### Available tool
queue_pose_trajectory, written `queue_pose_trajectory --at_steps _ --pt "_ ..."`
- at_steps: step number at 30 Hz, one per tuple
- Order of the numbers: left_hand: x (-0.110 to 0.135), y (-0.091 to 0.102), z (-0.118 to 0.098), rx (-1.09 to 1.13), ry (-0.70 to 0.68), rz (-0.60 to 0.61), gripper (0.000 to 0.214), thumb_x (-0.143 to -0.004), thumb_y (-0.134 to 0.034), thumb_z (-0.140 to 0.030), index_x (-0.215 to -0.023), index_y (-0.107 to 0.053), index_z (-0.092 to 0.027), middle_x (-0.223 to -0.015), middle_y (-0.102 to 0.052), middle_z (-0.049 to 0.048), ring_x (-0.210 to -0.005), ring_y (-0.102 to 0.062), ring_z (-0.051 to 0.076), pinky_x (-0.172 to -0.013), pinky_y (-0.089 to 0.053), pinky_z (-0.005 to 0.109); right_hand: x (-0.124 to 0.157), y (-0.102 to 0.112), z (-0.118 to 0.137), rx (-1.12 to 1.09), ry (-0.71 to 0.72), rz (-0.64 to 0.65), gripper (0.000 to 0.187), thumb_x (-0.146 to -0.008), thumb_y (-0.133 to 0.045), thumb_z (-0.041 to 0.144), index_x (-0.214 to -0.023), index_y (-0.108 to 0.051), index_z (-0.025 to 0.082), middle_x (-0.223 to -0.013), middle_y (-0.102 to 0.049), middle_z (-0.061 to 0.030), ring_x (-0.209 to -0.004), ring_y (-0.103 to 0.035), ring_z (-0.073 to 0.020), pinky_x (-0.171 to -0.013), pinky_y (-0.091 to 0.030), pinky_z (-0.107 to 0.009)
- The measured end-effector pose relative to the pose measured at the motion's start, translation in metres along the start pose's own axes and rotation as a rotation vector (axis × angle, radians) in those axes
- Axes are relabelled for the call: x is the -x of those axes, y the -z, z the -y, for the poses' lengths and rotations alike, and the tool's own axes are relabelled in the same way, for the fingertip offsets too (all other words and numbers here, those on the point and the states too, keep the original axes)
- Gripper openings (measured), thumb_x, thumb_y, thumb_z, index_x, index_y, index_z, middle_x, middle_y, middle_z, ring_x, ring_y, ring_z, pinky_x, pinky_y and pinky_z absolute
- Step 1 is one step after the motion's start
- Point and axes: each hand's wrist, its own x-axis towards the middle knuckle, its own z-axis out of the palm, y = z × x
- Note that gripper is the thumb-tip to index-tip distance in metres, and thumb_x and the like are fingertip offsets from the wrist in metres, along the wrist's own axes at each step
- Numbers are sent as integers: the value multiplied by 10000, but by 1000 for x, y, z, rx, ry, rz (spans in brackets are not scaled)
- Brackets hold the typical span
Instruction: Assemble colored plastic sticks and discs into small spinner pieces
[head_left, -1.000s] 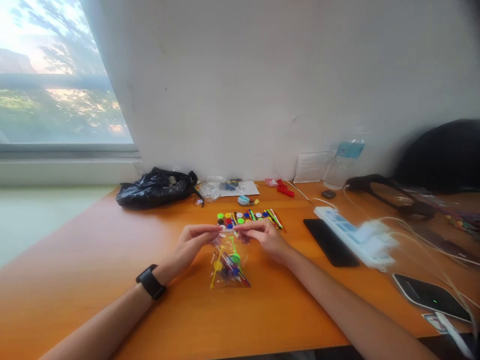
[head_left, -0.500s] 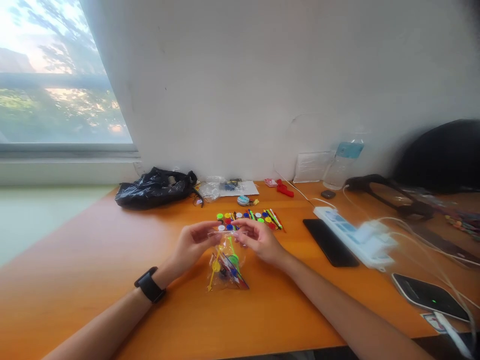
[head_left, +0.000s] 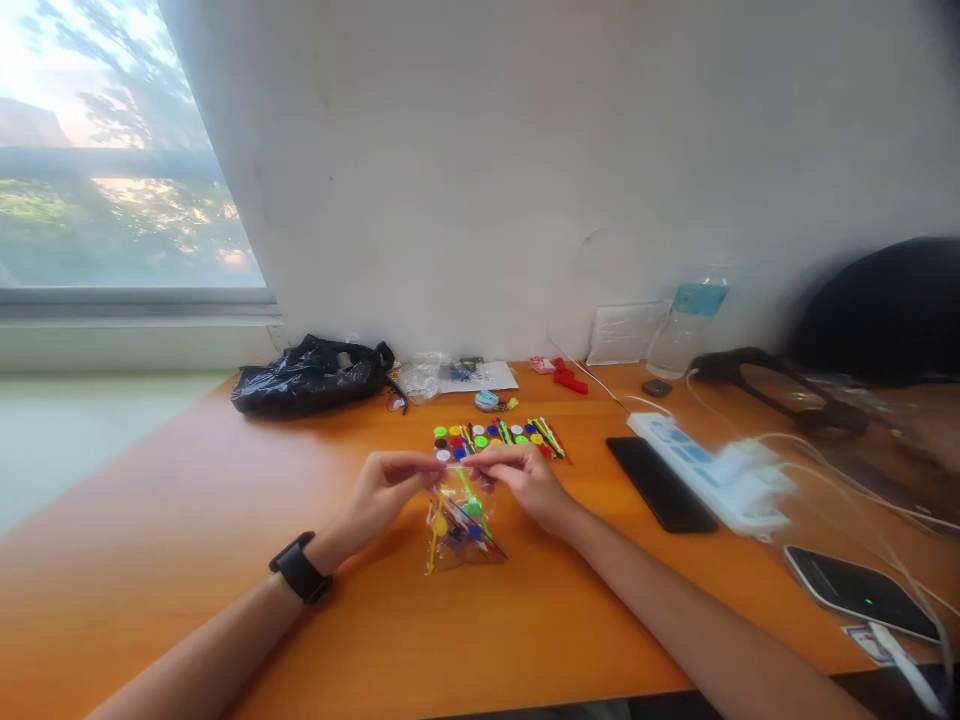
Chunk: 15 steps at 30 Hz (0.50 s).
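A small clear plastic bag holding colourful sticks and discs stands on the orange table. My left hand, with a black watch on its wrist, pinches the bag's top edge at the left. My right hand pinches the same top edge at the right. The fingers of both hands are closed on the bag's mouth. Just behind my hands lies a loose spread of coloured discs and sticks.
A black plastic bag lies at the back left. A black phone, a white power strip with cables, a water bottle and a second device are to the right. Small red parts sit near the wall.
Both hands stay pinched on the bag's top edge. The bag has shifted slightly right and its contents have resettled; the hands moved a little apart again after closing in.
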Motion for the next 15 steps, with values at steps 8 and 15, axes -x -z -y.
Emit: queue_pose_trajectory --at_steps 8,15 --pt "2 0 -6 -49 10 16 240 -892 -792 -392 -883 -842 -157 -906 -817 74 -858 -727 216 -792 -575 284 6 -1 4 154 129 40 219 -899 -683 325 -938 -851 191 -846 -753 -63 -742 -626 -185 -730 -494 -313" --pt "1 -5 0 -102 -39 34 442 -877 -813 -439 -1225 -776 -170 -999 -820 90 -941 -752 253 -848 -596 334 7 -12 1 286 93 44 263 -908 -748 436 -1012 -819 205 -949 -780 -68 -811 -674 -214 -723 -510 -303"
